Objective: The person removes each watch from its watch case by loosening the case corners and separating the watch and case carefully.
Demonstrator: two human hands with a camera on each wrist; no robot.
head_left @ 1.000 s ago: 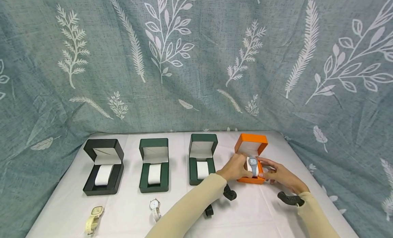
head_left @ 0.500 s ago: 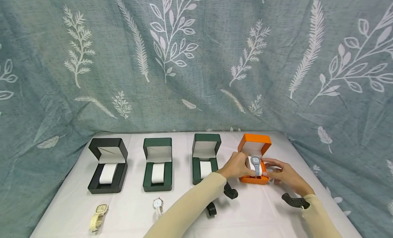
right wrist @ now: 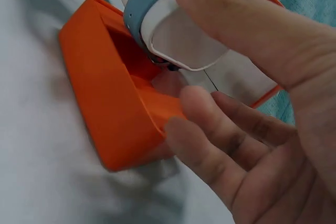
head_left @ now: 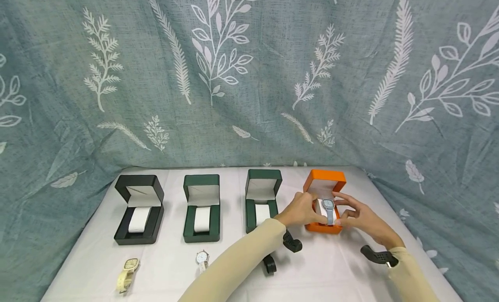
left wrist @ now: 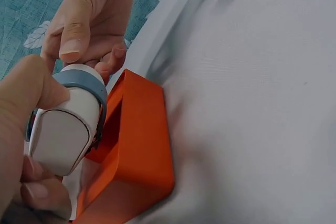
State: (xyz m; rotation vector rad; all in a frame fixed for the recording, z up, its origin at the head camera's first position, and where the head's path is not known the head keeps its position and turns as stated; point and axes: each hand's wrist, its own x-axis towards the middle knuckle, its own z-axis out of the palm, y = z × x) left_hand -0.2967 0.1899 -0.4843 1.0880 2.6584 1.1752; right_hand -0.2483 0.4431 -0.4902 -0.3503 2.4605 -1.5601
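Note:
A watch (head_left: 329, 210) with a light blue strap is wrapped round a white watch cushion (left wrist: 60, 137). The cushion sits tilted in the mouth of the orange watch box (left wrist: 142, 140), whose lid stands up. My left hand (head_left: 299, 209) grips the cushion's left end, thumb on top and fingers beneath in the left wrist view. My right hand (head_left: 360, 217) holds its right end, thumb (right wrist: 220, 9) pressed on the cushion beside the strap. In the right wrist view, the other fingers of that hand curl loosely near the box edge. The right index fingertip's contact is hidden there.
Left of the orange box stand two green watch boxes (head_left: 251, 224) (head_left: 189, 228) and a black one (head_left: 121, 232), lids up, with white cushions inside. A gold watch (head_left: 127, 274), a white-strapped watch (head_left: 202, 259) and a black object (head_left: 269, 264) lie in front.
The cushion with the watch has shifted slightly right and tilted between both hands, over the orange box. The head view has panned a little to the left.

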